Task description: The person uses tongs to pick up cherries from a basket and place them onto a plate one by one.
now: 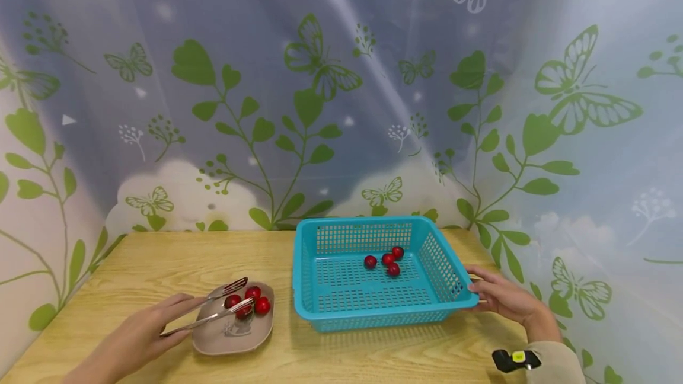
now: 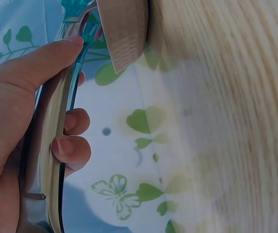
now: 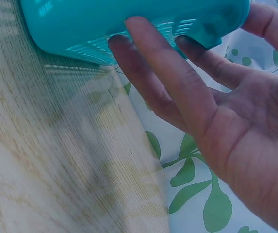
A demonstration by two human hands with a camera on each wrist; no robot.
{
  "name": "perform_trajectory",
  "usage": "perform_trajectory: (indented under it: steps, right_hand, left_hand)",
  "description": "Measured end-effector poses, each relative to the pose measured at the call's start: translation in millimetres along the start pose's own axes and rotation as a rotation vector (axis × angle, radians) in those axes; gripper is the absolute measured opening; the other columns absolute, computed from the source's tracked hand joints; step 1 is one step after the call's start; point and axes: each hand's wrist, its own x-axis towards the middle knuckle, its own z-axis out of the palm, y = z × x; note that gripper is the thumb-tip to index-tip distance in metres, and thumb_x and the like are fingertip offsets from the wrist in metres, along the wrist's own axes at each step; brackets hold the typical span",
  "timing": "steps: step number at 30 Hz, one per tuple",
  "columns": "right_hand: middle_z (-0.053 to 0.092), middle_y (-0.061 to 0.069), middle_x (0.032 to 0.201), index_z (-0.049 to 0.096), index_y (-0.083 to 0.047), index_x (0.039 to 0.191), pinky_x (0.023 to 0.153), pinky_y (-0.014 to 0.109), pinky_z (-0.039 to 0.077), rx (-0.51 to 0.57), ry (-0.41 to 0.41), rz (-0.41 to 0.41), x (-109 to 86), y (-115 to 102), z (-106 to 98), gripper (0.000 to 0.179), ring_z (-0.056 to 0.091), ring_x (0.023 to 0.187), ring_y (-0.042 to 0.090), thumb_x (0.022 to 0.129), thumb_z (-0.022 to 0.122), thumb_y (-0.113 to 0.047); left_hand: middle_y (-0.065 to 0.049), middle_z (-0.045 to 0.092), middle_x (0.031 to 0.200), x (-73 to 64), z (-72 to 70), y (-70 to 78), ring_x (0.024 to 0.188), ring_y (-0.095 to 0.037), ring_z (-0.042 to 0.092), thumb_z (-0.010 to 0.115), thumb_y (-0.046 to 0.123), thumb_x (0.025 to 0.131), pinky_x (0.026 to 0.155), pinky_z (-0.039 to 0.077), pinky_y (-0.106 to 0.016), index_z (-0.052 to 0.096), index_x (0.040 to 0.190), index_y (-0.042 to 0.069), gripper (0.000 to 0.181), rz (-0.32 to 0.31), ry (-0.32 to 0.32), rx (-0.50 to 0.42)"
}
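My left hand (image 1: 141, 330) holds a pair of metal tongs (image 2: 51, 126), thumb on one arm and fingers curled round the other. The slotted tips spread over several glossy red cherries (image 1: 262, 306) in a beige, rounded-square plate (image 1: 213, 345). One cherry lies between the tips; whether they touch it I cannot tell. My right hand (image 1: 504, 296) grips the right side of a turquoise plastic basket (image 1: 373, 316), its thumb at the rim and its fingers against the outer wall in the right wrist view. Several more cherries (image 1: 393, 269) lie on the basket's slotted floor.
Plate and basket stand side by side on a light wood-grain table (image 1: 176, 259), with a strip of tabletop between them. Behind and on both sides hangs a blue and white curtain (image 1: 341, 135) printed with green leaves and butterflies. The basket's back rim is close to it.
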Motion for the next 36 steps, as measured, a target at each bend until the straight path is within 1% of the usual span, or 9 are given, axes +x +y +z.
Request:
perform_trajectory:
  steps: [8, 10, 16, 19, 21, 23, 27, 33, 36]
  right_hand:
    - [0.07, -0.003, 0.131, 0.05, -0.034, 0.142, 0.1, 0.04, 0.058, -0.012, -0.001, 0.0, 0.4, -1.9, -1.9, 0.045, 0.072, 0.114, 0.013, 0.112, 0.031, -0.007]
    - [0.07, -0.003, 0.131, 0.05, -0.034, 0.142, 0.1, 0.04, 0.058, -0.019, 0.003, 0.002, 0.4, -2.3, -2.6, 0.044, 0.072, 0.114, 0.013, 0.112, 0.032, -0.007]
    - [0.071, -0.004, 0.129, 0.051, -0.034, 0.141, 0.099, 0.039, 0.058, -0.023, 0.017, 0.004, 0.0, -2.2, -3.6, 0.044, 0.072, 0.113, 0.013, 0.111, 0.033, -0.007]
    - [0.071, -0.004, 0.129, 0.052, -0.033, 0.14, 0.099, 0.038, 0.058, -0.013, 0.011, 0.001, 0.0, -1.6, -2.7, 0.044, 0.072, 0.113, 0.012, 0.111, 0.033, -0.007]
    - [0.071, -0.004, 0.129, 0.052, -0.033, 0.14, 0.099, 0.038, 0.058, -0.006, 0.007, 0.0, 0.1, -1.0, -2.0, 0.044, 0.072, 0.113, 0.012, 0.111, 0.032, -0.007]
    - [0.071, -0.004, 0.129, 0.052, -0.033, 0.14, 0.1, 0.038, 0.058, 0.0, 0.005, -0.001, 0.0, -0.5, -1.5, 0.044, 0.072, 0.113, 0.012, 0.111, 0.032, -0.006]
    - [0.071, -0.004, 0.13, 0.051, -0.032, 0.141, 0.101, 0.039, 0.058, 0.006, 0.004, -0.004, -0.3, 0.1, -0.9, 0.043, 0.072, 0.115, 0.013, 0.111, 0.032, -0.006]
    - [0.07, -0.004, 0.13, 0.05, -0.032, 0.14, 0.101, 0.038, 0.058, 0.002, 0.01, -0.002, -1.7, -0.2, -1.4, 0.042, 0.072, 0.114, 0.012, 0.111, 0.032, -0.007]
    - [0.07, -0.004, 0.13, 0.049, -0.032, 0.141, 0.101, 0.038, 0.058, 0.001, 0.011, -0.004, -2.8, 1.3, -2.7, 0.043, 0.072, 0.114, 0.012, 0.111, 0.032, -0.007]
  left_hand:
    - [0.0, 0.069, 0.124, 4.2, -4.5, 1.9, 0.087, -0.001, 0.065, 0.086, 0.018, 0.084, 0.061, 0.047, -0.021, 0.064, 0.141, 0.017, 0.061, -0.01, -0.007, -0.007]
    - [0.0, 0.069, 0.125, 6.2, -5.5, 3.7, 0.09, -0.003, 0.067, 0.086, 0.018, 0.083, 0.062, 0.05, -0.021, 0.064, 0.141, 0.018, 0.062, -0.012, 0.003, 0.007]
    - [0.001, 0.068, 0.129, 16.9, -6.8, 12.9, 0.078, 0.006, 0.061, 0.087, 0.016, 0.082, 0.059, 0.048, -0.019, 0.062, 0.142, 0.02, 0.065, -0.018, 0.04, -0.012]
    - [0.001, 0.066, 0.13, 25.0, -7.6, 17.2, 0.078, 0.008, 0.059, 0.089, 0.015, 0.08, 0.059, 0.046, -0.018, 0.061, 0.143, 0.02, 0.069, 0.017, 0.056, -0.014]
    - [0.002, 0.065, 0.13, 31.7, -8.3, 20.3, 0.073, 0.009, 0.054, 0.089, 0.014, 0.08, 0.058, 0.043, -0.017, 0.06, 0.145, 0.02, 0.072, 0.041, 0.06, -0.017]
    - [0.002, 0.065, 0.13, 39.3, -8.8, 23.8, 0.077, 0.008, 0.056, 0.089, 0.014, 0.079, 0.059, 0.045, -0.017, 0.059, 0.146, 0.02, 0.074, 0.062, 0.069, -0.007]
    - [0.0, 0.065, 0.131, 56.7, -10.6, 31.8, 0.077, 0.007, 0.056, 0.089, 0.015, 0.08, 0.058, 0.043, -0.017, 0.059, 0.146, 0.017, 0.073, 0.1, 0.075, 0.006]
    - [-0.005, 0.064, 0.135, 78.6, -15.8, 41.8, 0.065, 0.011, 0.045, 0.088, 0.018, 0.083, 0.055, 0.039, -0.015, 0.058, 0.146, 0.014, 0.07, 0.117, 0.064, 0.014]
    - [-0.004, 0.064, 0.136, 87.8, -17.9, 46.0, 0.065, 0.011, 0.045, 0.087, 0.017, 0.083, 0.055, 0.04, -0.016, 0.057, 0.147, 0.015, 0.07, 0.131, 0.059, 0.005]
